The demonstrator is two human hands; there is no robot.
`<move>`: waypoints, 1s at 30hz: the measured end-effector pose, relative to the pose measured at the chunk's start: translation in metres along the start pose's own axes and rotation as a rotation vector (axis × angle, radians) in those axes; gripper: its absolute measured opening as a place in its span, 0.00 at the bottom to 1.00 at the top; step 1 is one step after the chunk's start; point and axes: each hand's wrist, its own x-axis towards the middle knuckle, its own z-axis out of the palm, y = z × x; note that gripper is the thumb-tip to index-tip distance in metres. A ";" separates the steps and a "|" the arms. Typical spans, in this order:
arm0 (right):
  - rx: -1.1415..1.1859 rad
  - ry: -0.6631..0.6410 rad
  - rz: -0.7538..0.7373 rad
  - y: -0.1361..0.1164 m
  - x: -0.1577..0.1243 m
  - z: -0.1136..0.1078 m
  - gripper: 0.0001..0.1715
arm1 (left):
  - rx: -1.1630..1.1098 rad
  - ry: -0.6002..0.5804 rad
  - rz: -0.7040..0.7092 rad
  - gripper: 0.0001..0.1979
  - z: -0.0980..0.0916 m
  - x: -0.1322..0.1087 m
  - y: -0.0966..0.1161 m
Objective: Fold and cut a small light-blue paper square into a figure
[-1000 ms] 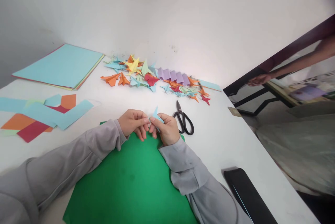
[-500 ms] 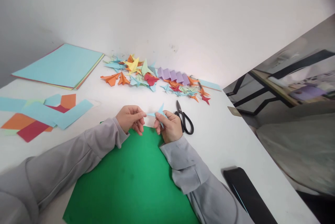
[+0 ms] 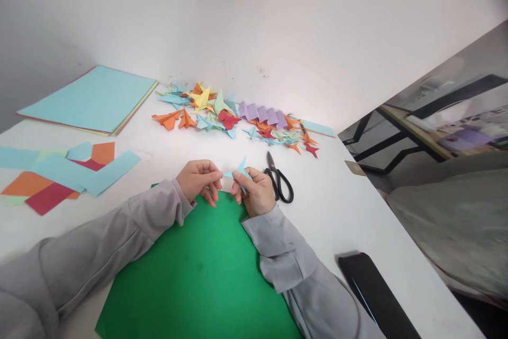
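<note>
My right hand pinches a small folded light-blue paper piece with pointed tips, held just above the table. My left hand sits close beside it with its fingers curled together, fingertips almost touching the paper's left tip. Both hands hover over the far edge of a large green paper sheet that lies under my grey-sleeved forearms. Black scissors lie just right of my right hand.
A heap of folded coloured paper shapes lies along the wall. A stack of paper sheets with a light-blue top is at far left, cut paper scraps nearer left. A black object rests near the table's right edge.
A second ago both hands gripped the blue piece together; my left hand let go and drew slightly left, my right hand lifted the piece. Another person's arm at right is gone from view.
</note>
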 end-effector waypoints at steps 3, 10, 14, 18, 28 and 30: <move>-0.009 -0.014 -0.004 0.001 0.000 -0.001 0.14 | -0.003 0.001 0.010 0.14 0.000 0.000 -0.001; -0.072 -0.106 -0.001 0.002 -0.002 0.000 0.15 | 0.130 -0.068 0.050 0.13 0.003 -0.002 -0.002; -0.098 -0.147 0.000 0.001 -0.004 0.002 0.16 | 0.165 -0.087 0.068 0.13 0.003 -0.003 -0.004; -0.143 -0.158 0.007 -0.003 -0.006 0.005 0.18 | 0.164 -0.075 0.052 0.13 0.003 -0.004 -0.004; -0.204 -0.111 0.016 -0.008 -0.008 0.008 0.20 | 0.132 -0.068 0.026 0.14 0.004 -0.004 -0.002; -0.183 -0.109 0.024 -0.007 -0.007 0.008 0.19 | 0.130 -0.045 0.007 0.14 0.005 -0.003 -0.001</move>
